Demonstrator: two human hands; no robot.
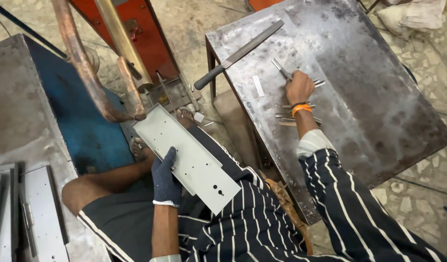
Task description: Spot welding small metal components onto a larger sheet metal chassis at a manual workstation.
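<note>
Landmark = steel table [359, 87], dark, stained, w/ the person seated at its near-left corner. Left hand [166, 177], in a dark glove, is well left of the table over the lap; fingers curled round the edge of a long grey perforated sheet-metal panel [187, 157], gripping it, panel tilted diagonally toward the copper arms [87, 73] of a red machine further left. Right hand [299, 87], bare w/ orange wristband, rests on the table top, fingers closed on a small metal strip [280, 68]. More strips [296, 116] lie under/beside the wrist. A big file [243, 51] lies across the table's far-left corner, handle overhanging. Stacked grey panels [39, 213] sit far left of the table.
</note>
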